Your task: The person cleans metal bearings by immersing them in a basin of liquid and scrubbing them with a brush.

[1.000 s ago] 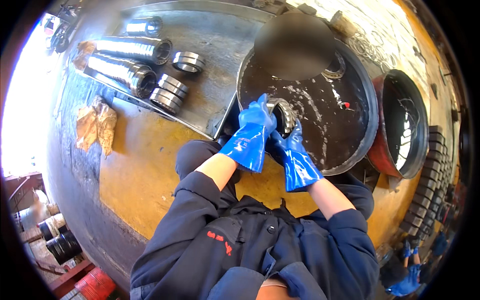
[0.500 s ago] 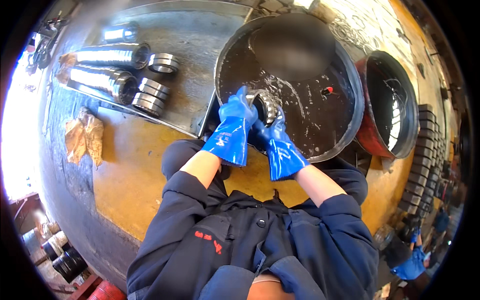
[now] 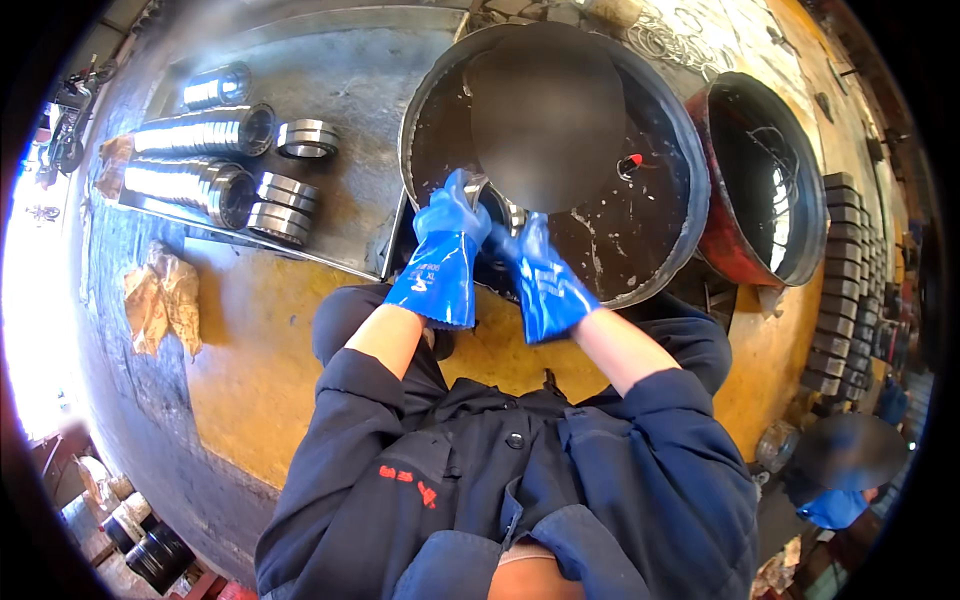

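Both my hands wear long blue rubber gloves. My left hand (image 3: 452,225) is wrapped round the left side of a roller bearing (image 3: 516,217), a metal ring with rollers showing. On its right side my right hand (image 3: 538,265) also grips it. The bearing is held over the near left rim of a wide round tub (image 3: 697,215) of dark liquid. A dark blurred patch covers much of the tub and part of the bearing. A small red and black object (image 3: 630,163) lies at the tub's right side.
Left of the tub is a metal tray (image 3: 365,215) with rows of shiny bearing rings (image 3: 200,130) and several loose ones (image 3: 308,139). Crumpled brown paper (image 3: 162,300) lies on the floor. At right stand a red drum (image 3: 735,235) and stacked dark blocks (image 3: 838,290). Another person (image 3: 838,508) is at lower right.
The view has shifted, so the tub and tray sit a little further left. The bearing, still in both my hands, now shows less, with the blurred patch partly over it.
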Demonstrator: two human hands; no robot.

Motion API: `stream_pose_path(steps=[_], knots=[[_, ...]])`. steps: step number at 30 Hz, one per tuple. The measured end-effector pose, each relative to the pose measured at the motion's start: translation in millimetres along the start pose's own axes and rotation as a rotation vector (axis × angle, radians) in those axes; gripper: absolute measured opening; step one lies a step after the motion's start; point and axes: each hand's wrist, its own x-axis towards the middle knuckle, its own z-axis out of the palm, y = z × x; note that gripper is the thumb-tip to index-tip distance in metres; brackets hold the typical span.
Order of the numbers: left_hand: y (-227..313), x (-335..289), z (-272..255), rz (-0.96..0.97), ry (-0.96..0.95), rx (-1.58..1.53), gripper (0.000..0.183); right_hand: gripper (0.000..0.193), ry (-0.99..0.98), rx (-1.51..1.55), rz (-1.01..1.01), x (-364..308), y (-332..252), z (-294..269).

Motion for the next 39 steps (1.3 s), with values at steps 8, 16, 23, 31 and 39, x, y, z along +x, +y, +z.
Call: stream_pose_path(steps=[8, 16, 23, 31, 39], knots=[[3.3, 1.8, -5.9, -0.064, -0.062, -0.053, 0.072, 0.07, -0.418, -0.242, 0.084, 75.8, -59.0, -31.0], [-5.5, -1.2, 2.3, -0.018, 0.028, -0.064, 0.072, 0.044, -0.058, -0.204, -0.301, 12.0, -7.1, -1.4], [-6.1, 0.8, -2.6, -0.048, 0.006, -0.05, 0.07, 0.041, -0.416, 0.036, -0.171, 41.1, -36.8, -35.4], [-1.7, 2.8, 5.8, 0.009, 0.06, -0.058, 0.068, 0.064, -0.075, -0.015, 0.041, 33.9, -9.6, -8.2], [-2.9, -3.2, -5.5, -0.026, 0.031, -0.073, 0.07, 0.047, -0.321, -0.012, -0.097, 51.1, -30.5, -25.1]])
